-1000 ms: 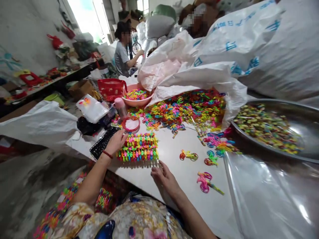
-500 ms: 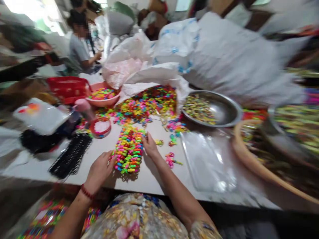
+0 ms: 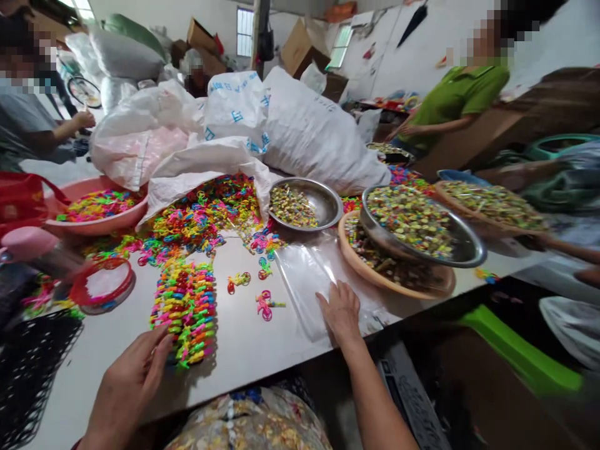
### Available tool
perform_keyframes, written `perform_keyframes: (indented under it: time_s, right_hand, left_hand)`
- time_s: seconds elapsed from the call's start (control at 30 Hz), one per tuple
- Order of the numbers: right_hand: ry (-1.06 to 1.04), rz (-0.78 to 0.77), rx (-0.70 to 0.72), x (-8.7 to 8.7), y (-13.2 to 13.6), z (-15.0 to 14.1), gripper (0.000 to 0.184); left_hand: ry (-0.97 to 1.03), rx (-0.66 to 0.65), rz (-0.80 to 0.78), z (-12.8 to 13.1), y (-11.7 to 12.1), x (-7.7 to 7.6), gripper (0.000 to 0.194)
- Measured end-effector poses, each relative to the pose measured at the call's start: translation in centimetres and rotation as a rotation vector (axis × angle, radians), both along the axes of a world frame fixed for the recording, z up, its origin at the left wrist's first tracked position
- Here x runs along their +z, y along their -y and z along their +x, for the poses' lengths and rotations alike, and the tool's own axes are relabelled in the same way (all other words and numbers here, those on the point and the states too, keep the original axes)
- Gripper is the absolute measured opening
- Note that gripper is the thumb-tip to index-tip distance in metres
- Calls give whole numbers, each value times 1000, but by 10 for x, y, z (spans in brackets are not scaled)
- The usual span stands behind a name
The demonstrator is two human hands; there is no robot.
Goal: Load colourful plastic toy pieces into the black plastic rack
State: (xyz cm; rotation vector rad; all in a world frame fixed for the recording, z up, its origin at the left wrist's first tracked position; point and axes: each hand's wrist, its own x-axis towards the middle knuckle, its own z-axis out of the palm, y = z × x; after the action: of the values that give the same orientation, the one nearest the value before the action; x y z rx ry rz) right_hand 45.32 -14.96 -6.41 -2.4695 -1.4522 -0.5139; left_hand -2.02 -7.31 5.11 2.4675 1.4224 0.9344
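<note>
Over clear plastic bags on the desk, the right hand spreads its fingers wide; at rowed toy bicycles, the left hand curls narrow, its hold unclear.

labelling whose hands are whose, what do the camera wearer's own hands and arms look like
The left hand and right hand are gloveless. A sliver of dark red shows at the left wrist. No sleeve shows on the right forearm; the garment below is patterned in gold and cream with blue patches.
</note>
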Motion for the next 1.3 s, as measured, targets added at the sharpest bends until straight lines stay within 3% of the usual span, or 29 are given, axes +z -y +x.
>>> perform_keyframes:
  time_s: [0.13, 0.3, 0.43, 0.57, 0.63, 0.73, 0.77, 0.87, 0.93, 1.07, 1.17, 1.3]
  right_hand:
    - [-7, 14, -134, -14, 11, 29, 43]
    - [-90, 129, -29, -25, 16, 53, 33]
    - [-63, 251, 37, -18, 11, 53, 34]
    - [-120, 288, 102, -2, 3, 46, 35]
    - [-130, 276, 110, 3, 1, 42, 36]
    - [-100, 206, 79, 4, 2, 34, 55]
    - [-88, 174, 74, 3, 2, 32, 54]
    - [-74, 131, 97, -1, 2, 33, 27]
    - [-72, 145, 112, 1, -1, 38, 27]
    - [-49, 187, 95, 17, -11, 52, 31]
    - [-32, 222, 64, 38, -18, 64, 31]
    - [-23, 250, 30, 70, -29, 77, 30]
  left_hand:
    - [-14, -131, 54, 32, 0, -4, 37]
    - [-25, -284, -47, 60, 6, -4, 31]
    - [5, -380, -297, 83, 12, 12, 32]
    - [-31, -484, -716, 118, 19, 22, 36]
    - [-43, -542, -911, 139, 22, 15, 38]
    - [-19, -599, -1097, 170, 26, -11, 42]
    - [7, -597, -1141, 180, 28, -21, 45]
    - [91, -537, -1254, 208, 32, -48, 56]
    - [121, -495, -1299, 224, 33, -58, 56]
    - [145, -530, -1387, 247, 32, -58, 45]
    - [201, -564, -1483, 259, 31, -50, 49]
    - [381, -506, -1574, 274, 32, -44, 63]
